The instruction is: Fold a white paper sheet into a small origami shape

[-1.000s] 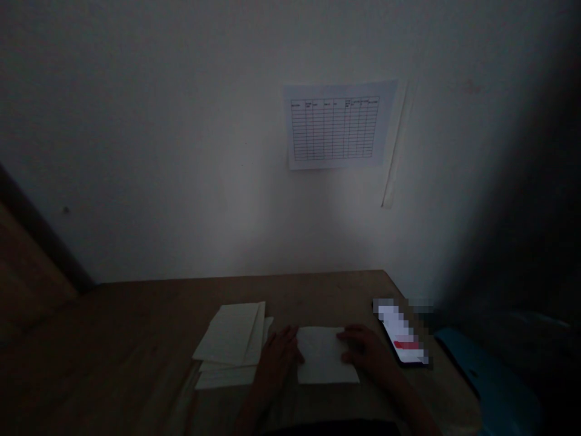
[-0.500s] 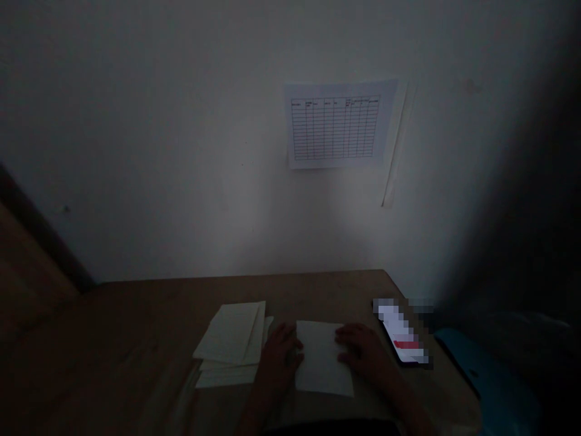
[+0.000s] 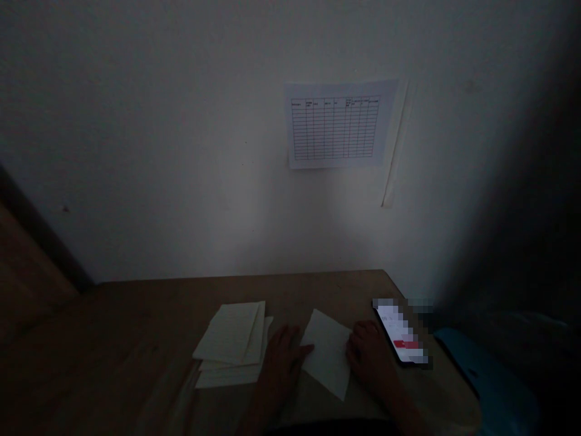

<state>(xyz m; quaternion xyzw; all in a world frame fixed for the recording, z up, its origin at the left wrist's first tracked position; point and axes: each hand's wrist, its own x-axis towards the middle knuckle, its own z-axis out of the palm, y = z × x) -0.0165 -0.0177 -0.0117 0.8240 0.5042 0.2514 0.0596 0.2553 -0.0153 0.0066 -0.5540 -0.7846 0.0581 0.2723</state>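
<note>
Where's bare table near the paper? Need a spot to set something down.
Bare wood: the wide tabletop left of the paper stack, plus a strip behind that stack and the phone. Crowded: between stack and phone, where the left hand and right hand flank a white sheet.

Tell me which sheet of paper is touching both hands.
The single white paper sheet, turned diagonally, with the left hand and right hand at its edges; the stack of cream paper sheets lies separately to the left.
</note>
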